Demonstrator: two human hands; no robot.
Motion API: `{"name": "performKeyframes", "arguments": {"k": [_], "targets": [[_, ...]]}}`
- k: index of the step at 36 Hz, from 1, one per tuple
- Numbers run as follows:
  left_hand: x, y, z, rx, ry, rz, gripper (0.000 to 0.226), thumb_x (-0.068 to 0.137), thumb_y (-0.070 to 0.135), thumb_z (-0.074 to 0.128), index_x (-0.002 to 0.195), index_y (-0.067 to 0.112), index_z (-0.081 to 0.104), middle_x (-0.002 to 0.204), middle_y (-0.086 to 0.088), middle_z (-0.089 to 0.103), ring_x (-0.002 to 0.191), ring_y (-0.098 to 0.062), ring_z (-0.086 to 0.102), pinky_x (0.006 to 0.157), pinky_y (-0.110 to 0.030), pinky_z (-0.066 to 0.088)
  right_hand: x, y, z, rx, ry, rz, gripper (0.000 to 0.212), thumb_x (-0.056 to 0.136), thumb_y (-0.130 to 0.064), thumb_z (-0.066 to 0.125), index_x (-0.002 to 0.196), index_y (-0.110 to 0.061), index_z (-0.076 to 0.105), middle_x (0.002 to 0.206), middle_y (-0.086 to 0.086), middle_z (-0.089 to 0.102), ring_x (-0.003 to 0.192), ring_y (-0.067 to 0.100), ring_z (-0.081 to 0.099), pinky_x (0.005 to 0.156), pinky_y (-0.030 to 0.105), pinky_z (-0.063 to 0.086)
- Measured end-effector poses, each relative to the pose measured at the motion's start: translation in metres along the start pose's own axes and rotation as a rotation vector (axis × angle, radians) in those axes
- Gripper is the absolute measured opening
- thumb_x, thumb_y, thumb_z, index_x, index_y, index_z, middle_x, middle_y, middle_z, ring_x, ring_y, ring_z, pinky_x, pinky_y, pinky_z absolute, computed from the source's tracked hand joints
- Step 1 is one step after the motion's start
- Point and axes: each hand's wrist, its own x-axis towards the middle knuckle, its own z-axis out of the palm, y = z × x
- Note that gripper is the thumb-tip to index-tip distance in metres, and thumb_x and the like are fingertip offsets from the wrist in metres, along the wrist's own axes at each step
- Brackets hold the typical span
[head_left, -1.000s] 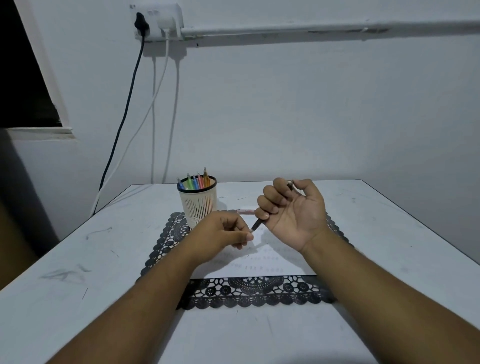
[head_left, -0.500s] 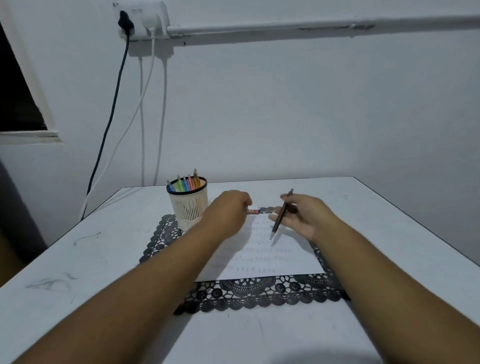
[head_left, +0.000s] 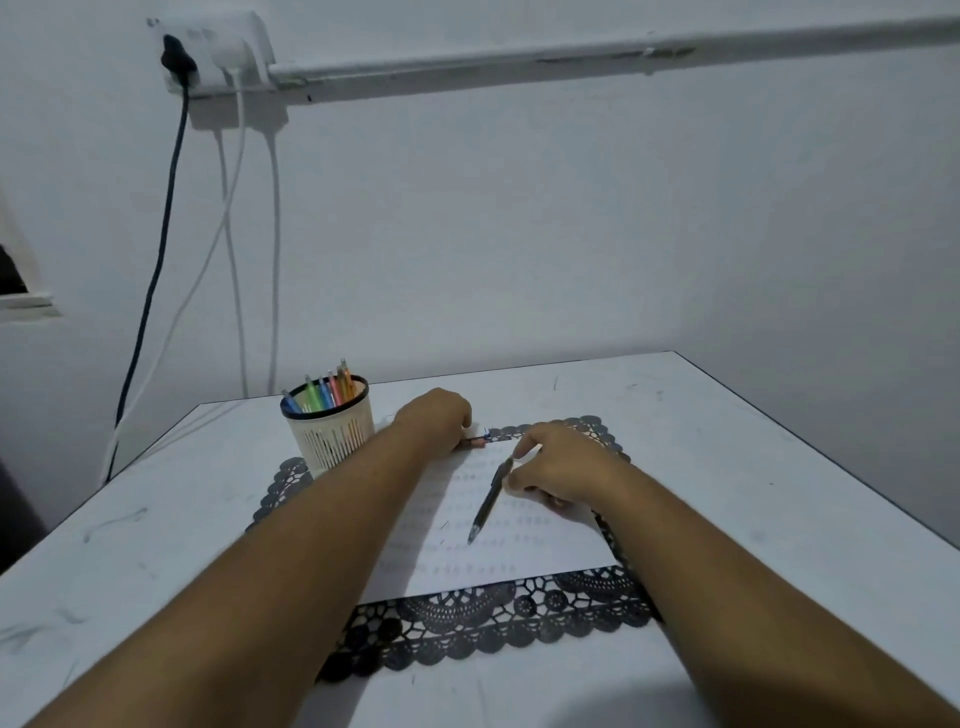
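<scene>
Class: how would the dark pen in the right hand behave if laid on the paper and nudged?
The dark pen looks slim and straight: probably stiff and light. Its barrel seems round, so it may roll on the smooth paper. The right hand pinches it near its top end only, so its tip could swing.

Wide bare white worktop (head_left: 727, 467) lies open right and near-left. The cream slotted pen cup (head_left: 332, 431) blocks the far-left, just beside the black lace mat (head_left: 467, 623); both forearms span the white sheet (head_left: 519, 551).
</scene>
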Motion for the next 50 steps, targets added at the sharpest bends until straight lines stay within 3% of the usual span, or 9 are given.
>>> {"name": "performKeyframes", "arguments": {"k": [5,11,16,21,26,29,32,37,50], "targets": [[0.005,-0.012,0.008,-0.039,0.030,0.052,0.030,0.101,0.010,0.056,0.129,0.014,0.065,0.133,-0.010,0.061,0.125,-0.028,0.055,0.101,-0.037,0.048,-0.004,-0.002,-0.002,-0.061,-0.020,-0.028,0.025,0.087,0.005,0.076,0.107,-0.005,0.066,0.078,0.013,0.064,0.037,-0.001,0.055,0.039,0.014,0.039],[0.006,-0.020,0.008,-0.155,0.260,0.066,0.016,0.101,0.003,0.055,0.111,0.011,0.064,0.111,-0.007,0.056,0.097,-0.028,0.058,0.086,-0.043,0.051,-0.005,-0.002,-0.002,-0.043,-0.016,-0.031,0.019,0.091,0.003,0.072,0.107,-0.005,0.066,0.072,0.009,0.066,0.039,-0.001,0.058,0.040,0.015,0.040],[-0.028,-0.018,-0.012,-0.455,0.475,0.136,0.009,0.110,0.026,0.045,0.106,0.019,0.049,0.091,0.004,0.066,0.074,-0.017,0.060,0.060,-0.037,0.048,-0.001,-0.007,0.000,0.003,0.076,-0.151,0.011,0.102,-0.019,0.065,0.107,-0.011,0.070,0.089,0.011,0.075,0.047,0.003,0.060,0.046,0.019,0.045],[-0.090,-0.019,-0.003,-0.435,0.401,0.326,0.007,0.110,0.031,0.044,0.104,0.031,0.040,0.090,0.005,0.070,0.074,-0.015,0.062,0.063,-0.044,0.055,-0.006,-0.020,0.009,0.472,-0.141,-0.157,0.027,0.106,-0.032,0.061,0.112,-0.008,0.073,0.104,0.012,0.080,0.066,0.013,0.068,0.051,0.022,0.046],[-0.126,-0.024,0.018,-0.777,0.533,0.286,0.008,0.108,0.029,0.050,0.101,0.028,0.049,0.083,0.008,0.063,0.074,-0.011,0.058,0.062,-0.035,0.045,-0.016,-0.026,0.031,0.584,-0.221,-0.162,0.020,0.097,-0.017,0.072,0.110,-0.002,0.074,0.105,0.020,0.078,0.075,0.015,0.073,0.052,0.020,0.050],[-0.136,-0.030,0.022,-0.968,0.521,0.261,0.005,0.108,0.024,0.053,0.107,0.025,0.057,0.092,0.007,0.066,0.085,-0.014,0.063,0.074,-0.040,0.051,-0.023,-0.032,0.043,0.654,-0.254,-0.154,0.027,0.088,-0.017,0.078,0.110,-0.002,0.075,0.103,0.019,0.078,0.075,0.015,0.073,0.054,0.020,0.052],[-0.141,-0.032,0.016,-1.049,0.576,0.274,0.004,0.106,0.021,0.059,0.108,0.024,0.061,0.099,0.012,0.070,0.097,-0.011,0.068,0.081,-0.027,0.054,-0.028,-0.035,0.052,0.821,-0.293,-0.099,0.038,0.075,-0.016,0.081,0.108,0.001,0.075,0.100,0.019,0.077,0.073,0.016,0.074,0.053,0.019,0.054],[-0.144,-0.033,0.010,-0.986,0.693,0.275,0.007,0.102,0.016,0.064,0.109,0.016,0.061,0.104,0.005,0.065,0.103,-0.002,0.062,0.084,-0.008,0.045,-0.033,-0.041,0.060,0.979,-0.312,-0.047,0.015,0.077,-0.011,0.078,0.088,-0.001,0.079,0.093,0.018,0.075,0.071,0.018,0.073,0.052,0.019,0.055],[-0.144,-0.036,0.012,-0.720,0.773,0.231,0.013,0.100,0.017,0.067,0.112,0.017,0.062,0.107,0.003,0.059,0.104,0.004,0.055,0.087,-0.005,0.040,-0.029,-0.038,0.059,0.873,-0.194,-0.124,0.030,0.077,-0.010,0.079,0.102,0.005,0.073,0.094,0.024,0.076,0.069,0.020,0.074,0.054,0.022,0.057]]}}
